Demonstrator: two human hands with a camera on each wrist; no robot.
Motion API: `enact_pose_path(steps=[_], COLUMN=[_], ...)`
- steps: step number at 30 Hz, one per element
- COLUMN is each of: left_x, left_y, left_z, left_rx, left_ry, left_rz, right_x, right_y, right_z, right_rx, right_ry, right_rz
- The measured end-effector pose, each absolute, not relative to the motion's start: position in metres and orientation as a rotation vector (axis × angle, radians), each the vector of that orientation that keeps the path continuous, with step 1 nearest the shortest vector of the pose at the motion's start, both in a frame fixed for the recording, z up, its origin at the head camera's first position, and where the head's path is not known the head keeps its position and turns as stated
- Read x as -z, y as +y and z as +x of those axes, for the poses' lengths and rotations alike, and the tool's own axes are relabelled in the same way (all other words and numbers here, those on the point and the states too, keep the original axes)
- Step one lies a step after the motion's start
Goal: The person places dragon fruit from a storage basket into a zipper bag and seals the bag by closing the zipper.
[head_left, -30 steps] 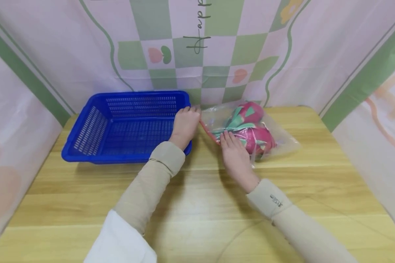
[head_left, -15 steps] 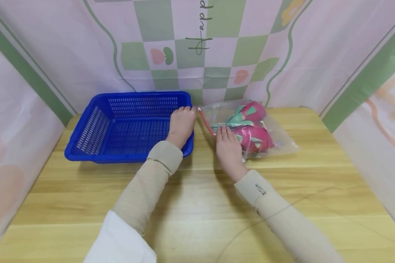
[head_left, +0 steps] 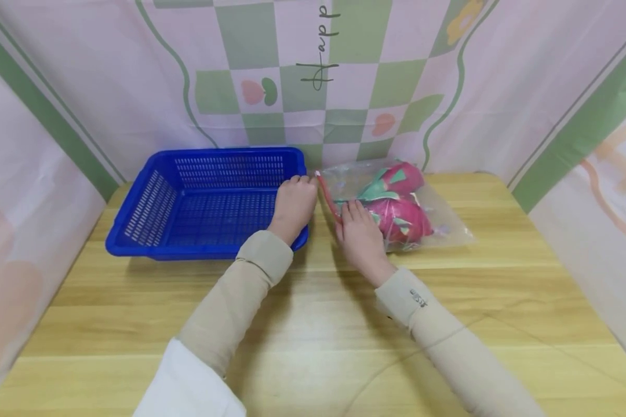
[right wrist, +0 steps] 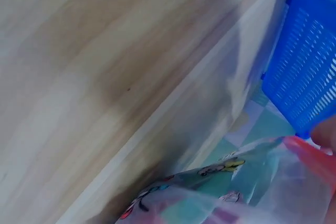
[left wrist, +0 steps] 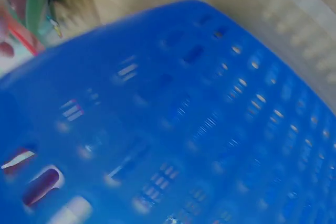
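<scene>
A clear zip bag (head_left: 339,179) with a red strip along its mouth lies on the table, with two pink dragon fruits (head_left: 396,220) inside. My left hand (head_left: 294,205) is beside the basket's right rim with curled fingers. It pinches the bag's far mouth corner, though the fingertips are mostly hidden in the head view. The strip (left wrist: 22,34) shows at the left wrist view's edge. My right hand (head_left: 362,237) grips the near part of the mouth. In the right wrist view its fingers are at the red strip (right wrist: 310,156).
A blue plastic basket (head_left: 208,252) with slotted walls stands at the left of the wooden table (head_left: 313,347), under my left forearm and hand. A patterned curtain (head_left: 349,87) hangs behind. A thin cord-like line (head_left: 381,370) crosses the table's front right.
My right hand has shifted left and slightly away from me along the bag's mouth. The left hand moved a little left, then back right. The mouth corner beside it came into view.
</scene>
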State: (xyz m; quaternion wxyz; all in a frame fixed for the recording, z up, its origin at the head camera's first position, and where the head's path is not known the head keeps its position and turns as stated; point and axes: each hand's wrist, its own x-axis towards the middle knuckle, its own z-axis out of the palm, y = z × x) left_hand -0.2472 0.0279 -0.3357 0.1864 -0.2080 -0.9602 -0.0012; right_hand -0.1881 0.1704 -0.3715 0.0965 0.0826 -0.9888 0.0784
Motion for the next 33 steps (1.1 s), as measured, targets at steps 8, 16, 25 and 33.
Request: enact_pose_path(steps=[8,16,25,33], left_x=[0.341,0.362,0.378,0.39], left_y=[0.057,0.091,0.098,0.099], left_z=[-0.229,-0.209,-0.214,-0.224], left_rx=[0.153,0.936,1.951,2.067], left_ry=[-2.662,-3.009,-2.789,-2.649], left_rz=[-0.593,-0.259,0.058,-0.02], right_x=[0.355,0.355,0.365,0.363], right_y=[0.23,0.305,0.328,0.319], right_z=[-0.199,-0.202,-0.199,-0.199], right_rx=[-0.597,-0.944,-1.381,-1.754], right_ry=[-2.631,-2.838,-3.029,-3.023], right_rz=[0.065,-0.526,-0.451,-0.254])
